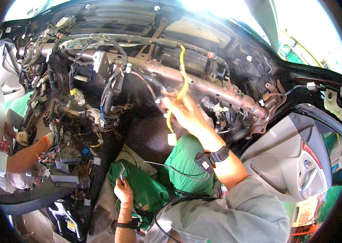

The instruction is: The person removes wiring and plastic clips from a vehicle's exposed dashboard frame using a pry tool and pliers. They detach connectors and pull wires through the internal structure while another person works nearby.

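Note:
Stripped of its cover, the car's dashboard frame point(150, 67) spans the view, with wiring hanging from it. My right hand point(184, 113) is raised below the brown crossbar, its fingers closed round wiring. A yellow wire harness point(184, 75) runs down past these fingers, and its pale connector point(172, 139) dangles below. Darker wires reach the same fingertips; blur hides exactly which ones are gripped. Low over my green trouser leg, my left hand point(123, 192) is closed on a thin silver metal tool point(122, 172) with a slightly bent upper end.
At the left, a co-worker's gloved hand point(22, 138) and forearm point(27, 157) are among tangled wires point(51, 152). A grey door panel point(288, 158) stands at the right. A thin grey cable point(179, 172) loops over my legs. Brackets point(274, 95) jut out at the crossbar's right end.

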`<state>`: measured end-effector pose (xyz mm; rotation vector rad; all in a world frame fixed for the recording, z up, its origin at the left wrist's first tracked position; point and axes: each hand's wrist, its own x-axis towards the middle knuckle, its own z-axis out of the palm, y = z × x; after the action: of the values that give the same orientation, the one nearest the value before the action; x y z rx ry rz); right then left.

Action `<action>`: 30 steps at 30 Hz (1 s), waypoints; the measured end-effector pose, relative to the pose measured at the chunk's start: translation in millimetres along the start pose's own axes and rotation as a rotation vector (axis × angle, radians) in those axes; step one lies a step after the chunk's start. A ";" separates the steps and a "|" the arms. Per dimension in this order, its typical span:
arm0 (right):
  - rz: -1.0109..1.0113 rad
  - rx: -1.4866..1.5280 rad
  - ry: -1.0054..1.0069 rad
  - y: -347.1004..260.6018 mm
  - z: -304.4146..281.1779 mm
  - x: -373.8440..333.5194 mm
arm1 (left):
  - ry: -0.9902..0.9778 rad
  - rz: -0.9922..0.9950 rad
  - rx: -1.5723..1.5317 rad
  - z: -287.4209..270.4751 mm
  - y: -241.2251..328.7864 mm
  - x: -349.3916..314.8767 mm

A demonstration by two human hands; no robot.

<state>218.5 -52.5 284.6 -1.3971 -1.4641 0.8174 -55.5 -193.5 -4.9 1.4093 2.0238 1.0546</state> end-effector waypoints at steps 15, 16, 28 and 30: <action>-0.014 0.252 0.309 -83.0 -15.0 6.9 | -0.022 0.028 0.003 0.6 0.4 -0.8; -0.049 0.209 0.314 -83.4 -12.5 7.2 | -0.020 0.023 0.001 -0.2 0.5 -1.1; -0.011 0.344 0.245 -29.8 10.7 -12.9 | -0.021 -0.008 0.003 1.5 5.7 1.2; 0.022 0.348 0.245 -27.8 7.0 -11.0 | -0.027 0.003 -0.004 0.9 7.2 1.4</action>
<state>200.9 -66.2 305.8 -1.2019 -1.0631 0.8368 -51.2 -190.6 0.4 1.4173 1.9996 1.0346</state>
